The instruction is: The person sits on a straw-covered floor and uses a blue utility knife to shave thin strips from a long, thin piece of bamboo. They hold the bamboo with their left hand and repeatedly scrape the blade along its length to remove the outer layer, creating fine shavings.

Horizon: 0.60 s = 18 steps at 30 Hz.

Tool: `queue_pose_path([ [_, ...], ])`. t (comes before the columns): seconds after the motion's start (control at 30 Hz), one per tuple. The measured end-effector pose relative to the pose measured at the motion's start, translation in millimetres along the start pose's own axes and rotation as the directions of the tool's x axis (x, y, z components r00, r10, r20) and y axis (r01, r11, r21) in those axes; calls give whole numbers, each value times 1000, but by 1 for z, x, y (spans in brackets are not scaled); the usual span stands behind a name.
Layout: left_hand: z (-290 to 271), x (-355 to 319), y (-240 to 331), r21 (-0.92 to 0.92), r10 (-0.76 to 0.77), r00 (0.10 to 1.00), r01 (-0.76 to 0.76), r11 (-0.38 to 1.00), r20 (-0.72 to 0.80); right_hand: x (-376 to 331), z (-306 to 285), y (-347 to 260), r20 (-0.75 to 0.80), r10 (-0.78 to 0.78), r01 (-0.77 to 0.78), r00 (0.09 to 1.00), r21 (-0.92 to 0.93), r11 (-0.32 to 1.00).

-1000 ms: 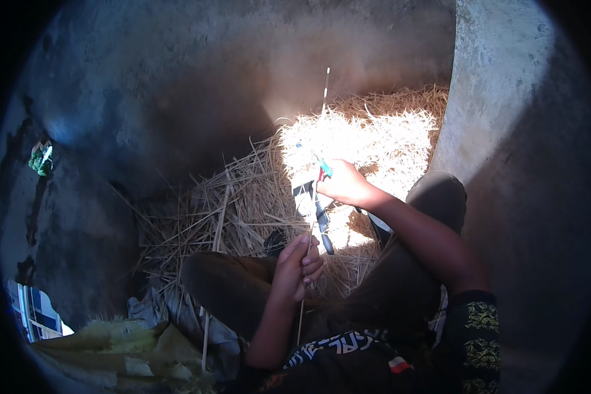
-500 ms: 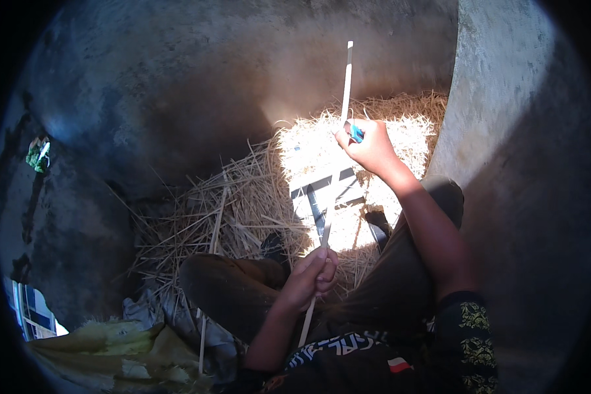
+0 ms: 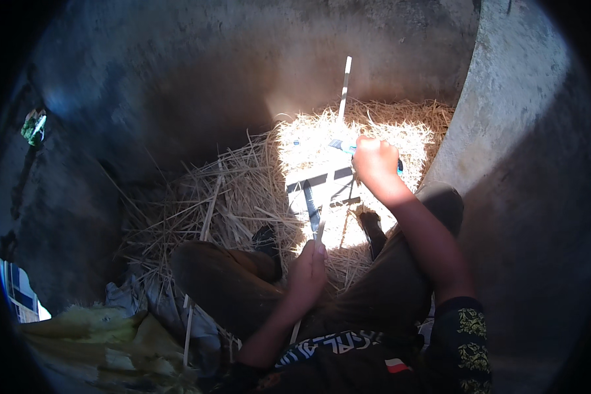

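Note:
A long, pale bamboo strip [image 3: 345, 92] slants up from my lap over the sunlit shavings. My left hand [image 3: 307, 270] is closed around its lower part, thumb along the strip. In my right hand [image 3: 376, 161], a fist, is a blue-handled knife [image 3: 352, 150]. Its head points left toward the strip's upper part; glare hides whether they touch. Below the strip lies a pale, flat board or frame [image 3: 298, 197], crossed by dark bands that may be shadows. A dark, narrow, blade-shaped thing [image 3: 311, 205] lies there too.
Loose shavings [image 3: 243, 190] heap up in front of me and to the left. A curved concrete wall [image 3: 177, 85] closes in the far side and right. My crossed legs [image 3: 226, 272] frame the work. A yellowish, crumpled sheet [image 3: 105, 341] lies at lower left.
My right hand has turned over and moved slightly down, away from the strip, so the knife now points left. The strip has slid slightly downward, and my left hand has shifted a little.

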<state>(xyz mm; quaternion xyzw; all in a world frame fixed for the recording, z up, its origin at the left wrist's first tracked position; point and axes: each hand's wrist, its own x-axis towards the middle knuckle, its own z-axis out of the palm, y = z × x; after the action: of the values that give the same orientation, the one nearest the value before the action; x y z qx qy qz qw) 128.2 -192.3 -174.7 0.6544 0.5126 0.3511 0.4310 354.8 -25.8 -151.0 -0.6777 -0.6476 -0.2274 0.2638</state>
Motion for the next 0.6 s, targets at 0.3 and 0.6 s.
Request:
queue_pose_path([
  [0.3,5,3,-21,142,13,996,-1,990,-85,-37,16,-22,249,-179,179,952,20,984],
  [0.6,10,13,-37,215,-22,994,46,976,-110,-40,2,-32,588,-8,-27,809,51,998],
])
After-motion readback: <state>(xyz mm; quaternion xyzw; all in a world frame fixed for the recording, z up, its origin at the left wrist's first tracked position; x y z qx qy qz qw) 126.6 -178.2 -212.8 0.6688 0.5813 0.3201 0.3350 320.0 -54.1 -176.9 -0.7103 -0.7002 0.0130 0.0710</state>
